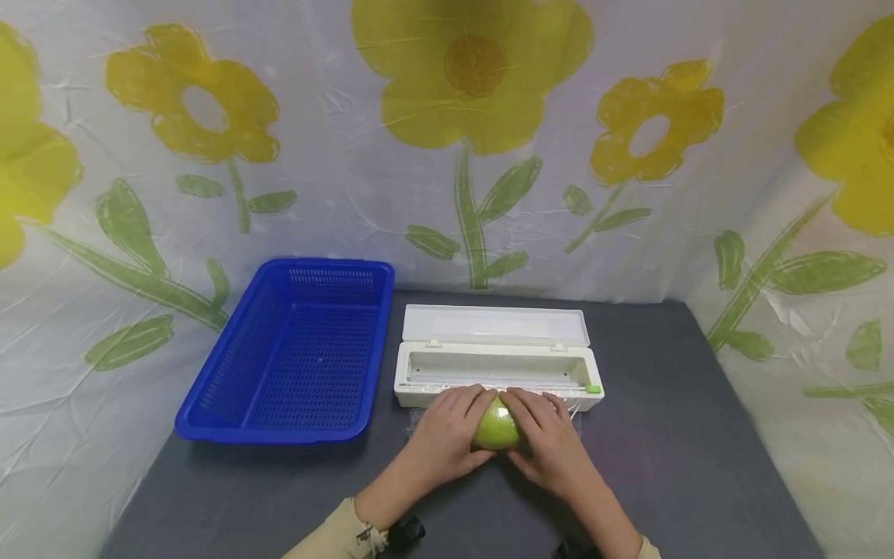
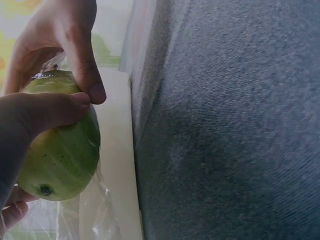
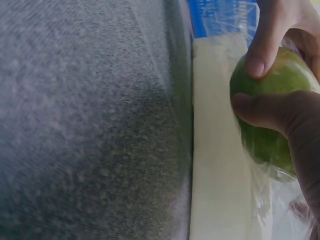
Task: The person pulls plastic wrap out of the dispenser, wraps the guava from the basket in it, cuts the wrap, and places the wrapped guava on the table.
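A speckled green fruit (image 1: 497, 426), with a dark spot at one end, is held between both hands in front of a long white box. My left hand (image 1: 450, 429) grips its left side, thumb on the near face. From the other side my right hand (image 1: 550, 441) holds it, fingers over the top. Clear plastic film (image 2: 102, 210) clings to the fruit and spreads loosely beneath it. In the right wrist view, both thumbs press on the fruit (image 3: 267, 142) close together. The white box (image 1: 499, 363), a film dispenser, stands with its lid up just behind the hands.
A blue perforated basket (image 1: 370, 373) stands on the grey tabletop (image 1: 670, 458) to the left of the box. A green slider (image 1: 593, 389) sits at the box's front right edge. Behind the table hangs a flower-printed curtain (image 1: 314, 155).
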A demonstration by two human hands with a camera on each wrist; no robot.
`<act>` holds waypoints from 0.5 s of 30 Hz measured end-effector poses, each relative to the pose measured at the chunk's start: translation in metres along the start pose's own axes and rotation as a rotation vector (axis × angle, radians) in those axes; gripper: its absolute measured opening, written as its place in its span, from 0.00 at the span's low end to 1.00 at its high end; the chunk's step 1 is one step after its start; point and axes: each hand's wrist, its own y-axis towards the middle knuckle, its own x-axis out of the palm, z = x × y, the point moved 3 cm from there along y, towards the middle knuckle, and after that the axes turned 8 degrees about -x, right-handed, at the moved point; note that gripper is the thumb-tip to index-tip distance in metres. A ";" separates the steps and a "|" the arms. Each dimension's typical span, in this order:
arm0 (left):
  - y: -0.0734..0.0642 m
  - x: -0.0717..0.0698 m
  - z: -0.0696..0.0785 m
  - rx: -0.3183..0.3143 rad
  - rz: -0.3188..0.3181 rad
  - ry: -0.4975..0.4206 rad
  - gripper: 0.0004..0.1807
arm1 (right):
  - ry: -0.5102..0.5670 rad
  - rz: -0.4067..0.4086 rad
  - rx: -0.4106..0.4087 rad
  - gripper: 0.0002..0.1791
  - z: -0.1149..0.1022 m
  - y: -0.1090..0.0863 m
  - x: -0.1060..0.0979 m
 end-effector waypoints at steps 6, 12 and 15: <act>-0.002 0.003 -0.001 0.008 0.019 -0.003 0.52 | -0.012 0.011 -0.007 0.56 -0.002 -0.001 0.001; -0.003 0.005 -0.002 0.012 0.028 -0.021 0.52 | -0.001 0.010 0.002 0.54 -0.002 -0.002 0.001; -0.004 0.006 -0.002 0.009 0.023 -0.026 0.52 | 0.005 0.008 0.003 0.55 -0.002 -0.003 0.002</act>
